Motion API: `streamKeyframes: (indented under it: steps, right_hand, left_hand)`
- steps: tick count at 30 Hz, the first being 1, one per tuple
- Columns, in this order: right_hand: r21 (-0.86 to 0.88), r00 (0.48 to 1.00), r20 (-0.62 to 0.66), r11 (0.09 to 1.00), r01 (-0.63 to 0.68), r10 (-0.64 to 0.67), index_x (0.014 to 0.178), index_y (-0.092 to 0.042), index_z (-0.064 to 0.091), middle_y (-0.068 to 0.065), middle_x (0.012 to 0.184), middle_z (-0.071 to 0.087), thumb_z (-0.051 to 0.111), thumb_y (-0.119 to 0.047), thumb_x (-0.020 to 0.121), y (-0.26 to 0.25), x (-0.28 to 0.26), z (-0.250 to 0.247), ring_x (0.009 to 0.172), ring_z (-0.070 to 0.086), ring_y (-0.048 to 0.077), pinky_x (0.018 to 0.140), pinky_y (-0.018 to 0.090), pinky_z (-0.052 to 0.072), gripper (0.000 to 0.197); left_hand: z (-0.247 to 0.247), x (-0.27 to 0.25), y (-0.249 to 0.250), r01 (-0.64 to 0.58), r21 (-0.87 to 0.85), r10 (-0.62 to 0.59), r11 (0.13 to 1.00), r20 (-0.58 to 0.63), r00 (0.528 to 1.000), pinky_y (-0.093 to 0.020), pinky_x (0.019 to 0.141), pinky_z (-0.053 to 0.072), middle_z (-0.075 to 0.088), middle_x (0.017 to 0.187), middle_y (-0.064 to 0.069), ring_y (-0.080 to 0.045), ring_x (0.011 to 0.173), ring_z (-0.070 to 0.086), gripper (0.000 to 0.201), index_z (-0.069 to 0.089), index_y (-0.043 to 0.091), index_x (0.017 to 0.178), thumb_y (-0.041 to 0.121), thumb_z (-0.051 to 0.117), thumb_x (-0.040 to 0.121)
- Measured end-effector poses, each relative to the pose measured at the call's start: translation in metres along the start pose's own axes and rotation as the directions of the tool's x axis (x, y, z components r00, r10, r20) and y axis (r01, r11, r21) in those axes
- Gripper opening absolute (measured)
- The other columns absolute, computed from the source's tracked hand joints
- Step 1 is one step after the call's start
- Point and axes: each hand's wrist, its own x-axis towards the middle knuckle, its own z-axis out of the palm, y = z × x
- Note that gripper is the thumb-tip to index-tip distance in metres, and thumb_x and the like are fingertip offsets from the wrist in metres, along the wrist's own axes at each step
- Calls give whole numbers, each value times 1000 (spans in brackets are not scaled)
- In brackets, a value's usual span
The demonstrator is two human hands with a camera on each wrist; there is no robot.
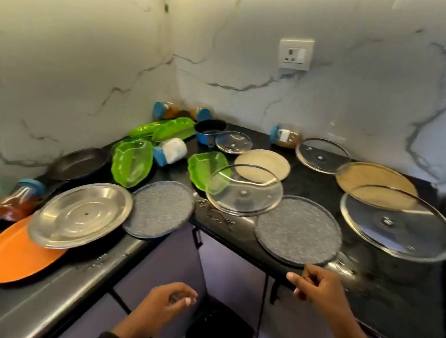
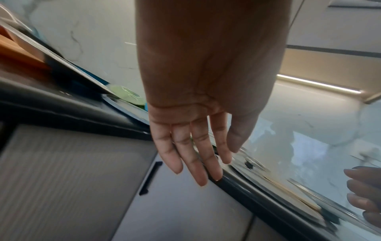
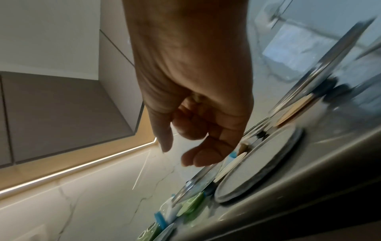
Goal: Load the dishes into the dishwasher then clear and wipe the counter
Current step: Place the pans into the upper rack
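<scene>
Both hands hang empty at the counter's front edge: the right hand (image 1: 319,288) loosely curled beside a grey speckled plate (image 1: 298,230), the left hand (image 1: 171,299) relaxed below. That plate, another grey plate (image 1: 160,209) and the steel plate (image 1: 80,215) atop the orange plate (image 1: 16,253) overhang the black counter (image 1: 402,295); a careless nudge could tip them off. Dishes crowd the marble-walled corner; no dishwasher shows.
</scene>
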Motion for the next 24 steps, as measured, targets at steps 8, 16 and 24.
streamKeyframes:
  steps: [8, 16, 24]
  right_hand:
    - [-106, 973, 233, 994, 19, 6, 54, -9, 43, 8, 49, 49, 68, 1, 80, -58, 64, 150, 44, 55, 8, 48, 20, 44, 38]
    - [-273, 937, 350, 955, 116, -14, 54, -11, 49, 6, 50, 61, 68, -3, 81, -120, 136, 231, 49, 55, 15, 52, 26, 42, 35]
    - [-436, 957, 286, 895, 95, 37, 66, -10, 52, 7, 57, 61, 61, -8, 87, -192, 279, 224, 43, 58, 10, 40, 19, 45, 23]
  left_hand:
    - [-122, 15, -58, -30, -51, 18, 998, -213, 977, -8, 74, 47, 68, 76, 29, 10, 78, 64, 28, 66, 27, 84, 0, 58, 87]
    - [-220, 32, -91, -95, -68, 64, 993, -363, 930, -7, 73, 46, 68, 84, 29, 3, 79, 64, 23, 65, 24, 89, 4, 56, 90]
    - [-242, 55, -99, -94, -206, -18, 974, -484, 875, -8, 67, 50, 74, 84, 11, -6, 75, 69, 18, 69, 16, 88, 2, 58, 87]
